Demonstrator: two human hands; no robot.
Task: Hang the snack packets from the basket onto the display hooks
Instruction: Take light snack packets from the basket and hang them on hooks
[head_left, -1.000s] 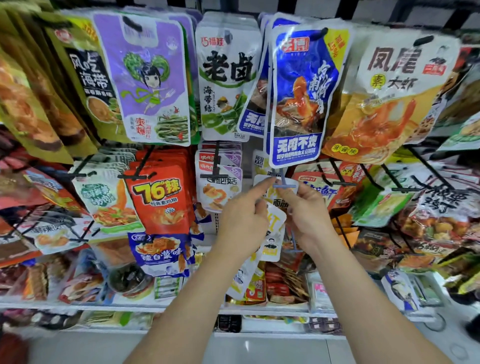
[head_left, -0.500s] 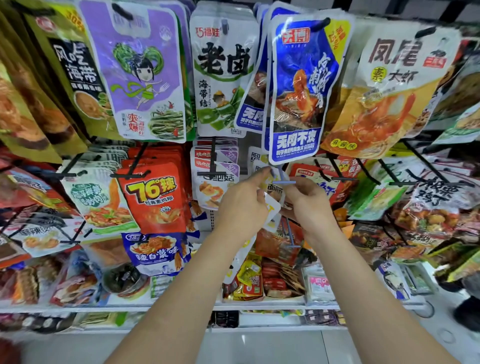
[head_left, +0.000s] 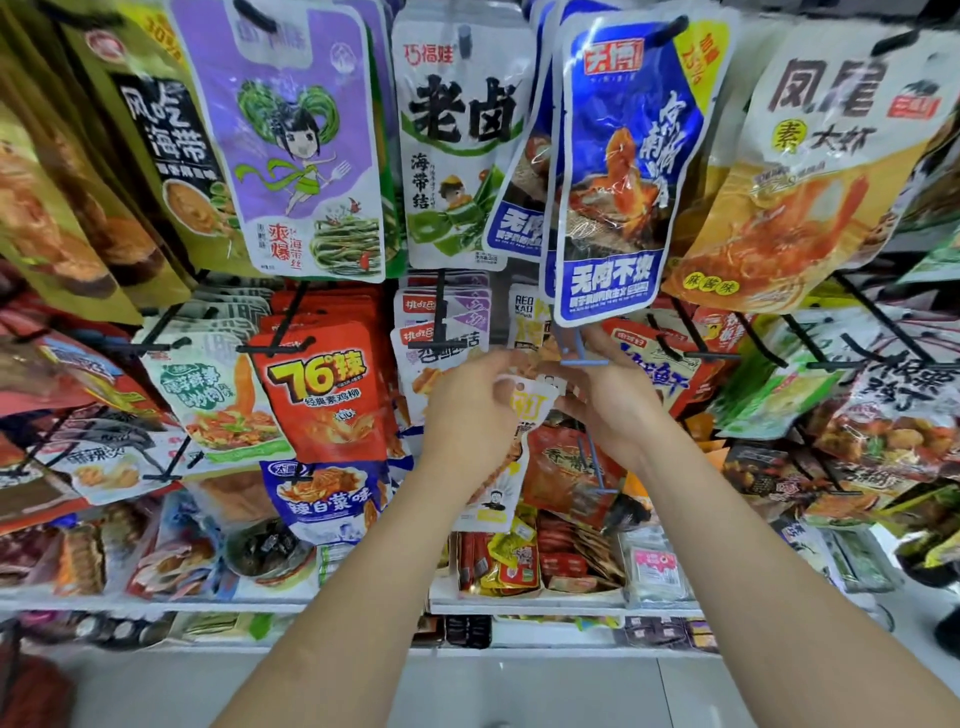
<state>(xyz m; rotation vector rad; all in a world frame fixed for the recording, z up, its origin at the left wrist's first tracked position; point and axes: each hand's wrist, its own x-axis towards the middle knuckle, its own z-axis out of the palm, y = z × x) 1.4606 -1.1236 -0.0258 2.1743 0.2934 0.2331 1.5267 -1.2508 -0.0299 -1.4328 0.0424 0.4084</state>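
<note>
mid-hang here: left hand (head_left: 467, 421) and right hand (head_left: 615, 410) both pinch the top of a white packet (head_left: 527, 415), held just under the blue hook (head_left: 583, 359). next i'd guess lift it and thread it on.

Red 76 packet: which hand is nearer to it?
Left. The left hand is just right of the red 76 packet; the right hand is farther right.

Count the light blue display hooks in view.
2. One light blue hook is just above the right hand; the other is lower, beneath that hand. More may be hidden.
</note>
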